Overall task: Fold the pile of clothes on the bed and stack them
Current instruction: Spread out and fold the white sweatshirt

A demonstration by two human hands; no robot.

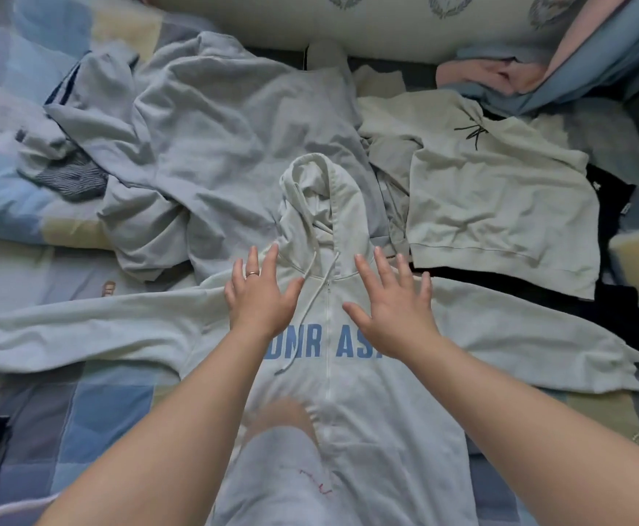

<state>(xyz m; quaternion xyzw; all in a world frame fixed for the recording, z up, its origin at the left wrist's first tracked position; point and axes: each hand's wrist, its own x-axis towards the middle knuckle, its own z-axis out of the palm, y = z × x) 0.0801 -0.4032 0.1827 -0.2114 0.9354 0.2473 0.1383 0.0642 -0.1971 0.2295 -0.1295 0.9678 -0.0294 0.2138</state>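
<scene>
A white zip hoodie (352,396) with blue chest letters lies face up on the bed, sleeves spread to both sides and hood pointing away. My left hand (261,290), wearing a ring, lies flat with spread fingers on its left shoulder area. My right hand (394,301) lies flat with spread fingers on the right shoulder area. Behind the hood a crumpled pale grey garment (204,138) sits in a heap. A cream sweatshirt (500,199) with a black mark lies at the right on dark clothes (614,298).
A checked blue, grey and yellow bedcover (82,411) lies under everything. A patterned bolster (348,20) runs along the back. Pink and blue bedding (538,74) is bunched at the back right. A striped grey piece (71,180) lies at the left. My knee (280,419) rests on the hoodie's lower part.
</scene>
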